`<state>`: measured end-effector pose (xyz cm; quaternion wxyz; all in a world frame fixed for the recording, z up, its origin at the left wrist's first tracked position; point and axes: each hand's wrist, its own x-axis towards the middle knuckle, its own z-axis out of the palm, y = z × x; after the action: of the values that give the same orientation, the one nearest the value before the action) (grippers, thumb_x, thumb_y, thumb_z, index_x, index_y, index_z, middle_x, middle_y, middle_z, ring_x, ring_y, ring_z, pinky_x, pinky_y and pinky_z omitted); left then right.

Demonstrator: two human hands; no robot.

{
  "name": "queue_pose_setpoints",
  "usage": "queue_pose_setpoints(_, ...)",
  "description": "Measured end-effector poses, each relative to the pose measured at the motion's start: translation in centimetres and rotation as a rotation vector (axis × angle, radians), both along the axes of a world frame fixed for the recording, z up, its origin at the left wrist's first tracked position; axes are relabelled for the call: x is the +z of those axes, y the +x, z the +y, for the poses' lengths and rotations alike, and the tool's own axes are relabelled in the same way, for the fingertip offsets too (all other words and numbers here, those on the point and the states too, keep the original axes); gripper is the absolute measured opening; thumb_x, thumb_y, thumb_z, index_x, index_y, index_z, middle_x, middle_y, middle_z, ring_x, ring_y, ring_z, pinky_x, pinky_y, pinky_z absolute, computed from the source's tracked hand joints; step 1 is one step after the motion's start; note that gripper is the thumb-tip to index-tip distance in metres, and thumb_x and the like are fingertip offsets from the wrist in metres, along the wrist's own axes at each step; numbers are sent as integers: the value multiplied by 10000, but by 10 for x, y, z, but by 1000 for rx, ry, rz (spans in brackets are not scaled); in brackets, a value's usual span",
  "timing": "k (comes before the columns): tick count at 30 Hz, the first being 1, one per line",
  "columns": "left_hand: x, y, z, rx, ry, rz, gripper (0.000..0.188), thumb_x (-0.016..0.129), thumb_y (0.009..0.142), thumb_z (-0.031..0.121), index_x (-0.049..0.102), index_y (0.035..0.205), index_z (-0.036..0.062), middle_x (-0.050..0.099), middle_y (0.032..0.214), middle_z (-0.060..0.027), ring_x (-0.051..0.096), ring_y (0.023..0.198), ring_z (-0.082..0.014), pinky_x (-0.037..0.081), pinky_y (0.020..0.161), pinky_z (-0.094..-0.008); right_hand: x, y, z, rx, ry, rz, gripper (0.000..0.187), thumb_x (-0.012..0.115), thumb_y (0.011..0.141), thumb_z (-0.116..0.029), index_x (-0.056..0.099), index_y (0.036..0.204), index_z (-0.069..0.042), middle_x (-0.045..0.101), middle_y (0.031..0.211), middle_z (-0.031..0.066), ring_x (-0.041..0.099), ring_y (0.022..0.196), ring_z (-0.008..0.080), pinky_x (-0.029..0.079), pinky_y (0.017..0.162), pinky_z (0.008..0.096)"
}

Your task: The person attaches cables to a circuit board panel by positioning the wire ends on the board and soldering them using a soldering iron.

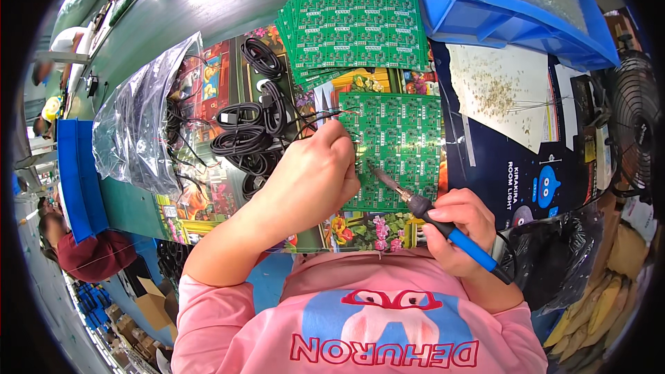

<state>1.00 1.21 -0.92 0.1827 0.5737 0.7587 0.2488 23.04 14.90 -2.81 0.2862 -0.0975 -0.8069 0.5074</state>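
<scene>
My right hand [457,232] grips a soldering iron [478,246] with a blue and black handle. Its metal tip reaches onto a green circuit board panel [402,125] lying in front of me, close to my left fingertips. Over the panel's left side, my left hand [322,166] is closed in a pinch on a thin black cable [308,123]; the back of the hand hides most of the fingertips. Coiled black cables [242,135] lie just left of that hand. Beyond the panel rises a stack of similar green circuit board panels [357,24].
A blue plastic bin [478,7] with bubble wrap stands at the far right. Below it lies a white sheet [492,90] strewn with small bits, near a black fan [634,125]. A clear plastic bag [145,118] of cables sits left. Another person [93,253] is at lower left.
</scene>
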Motion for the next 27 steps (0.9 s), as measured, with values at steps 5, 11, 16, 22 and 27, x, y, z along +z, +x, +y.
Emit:
queue_pose_setpoints(5,0,0,0,-22,11,19,171,670,690,-33,532,782,10,547,857,-124,607,685,-330,521,582,-414,2,-3,-1,16,2,-18,314,789,712,27,650,984,-44,656,852,133,642,668,223,504,574,304)
queue_pose_setpoints(11,1,1,1,-40,3,42,170,671,689,-35,535,783,4,533,858,-133,604,688,-344,520,586,-422,1,-5,-1,39,18,-19,328,806,709,24,663,993,-54,659,867,118,649,688,227,514,584,312)
queue_pose_setpoints(16,1,0,1,-38,0,43,165,665,688,-40,534,777,3,530,856,-136,604,692,-349,519,587,-428,2,-7,-1,45,28,-3,336,814,694,28,681,987,-67,654,867,110,645,688,226,515,583,311)
queue_pose_setpoints(22,0,1,0,-34,-7,47,162,663,689,-41,534,776,4,530,857,-137,605,689,-347,520,586,-427,1,-8,-1,46,64,-1,332,810,683,35,686,973,-68,654,869,103,645,687,229,517,584,320)
queue_pose_setpoints(27,0,1,0,-30,0,49,161,665,689,-33,534,775,5,532,858,-134,606,692,-344,521,591,-426,-3,-7,-2,57,80,22,324,806,679,38,689,959,-72,646,861,97,627,659,221,502,563,319)
